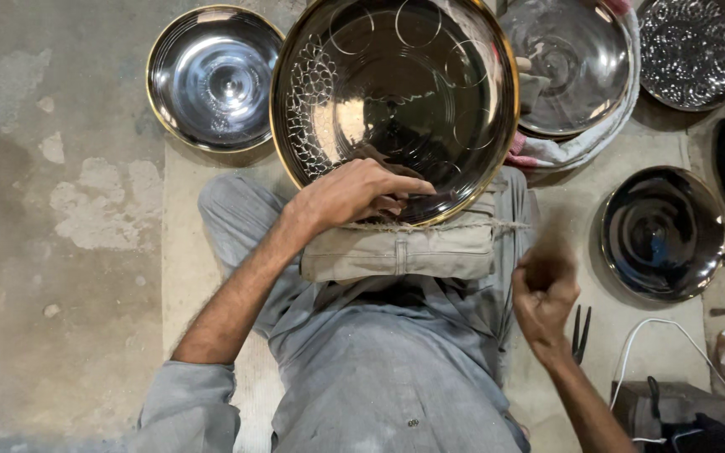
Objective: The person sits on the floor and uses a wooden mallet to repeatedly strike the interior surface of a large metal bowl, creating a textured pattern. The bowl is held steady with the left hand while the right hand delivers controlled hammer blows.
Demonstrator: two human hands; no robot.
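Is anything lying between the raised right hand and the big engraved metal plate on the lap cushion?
Nothing visible does. The right hand is closed, blurred, beside the beige cushion; only grey trouser cloth lies between it and the large gold-rimmed engraved metal plate, which the left hand steadies.

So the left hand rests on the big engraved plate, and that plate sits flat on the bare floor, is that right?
Not quite. The left hand does rest on the big engraved plate, but the plate is propped on a padded cushion across the person's lap, not on the bare floor. The head view shows it.
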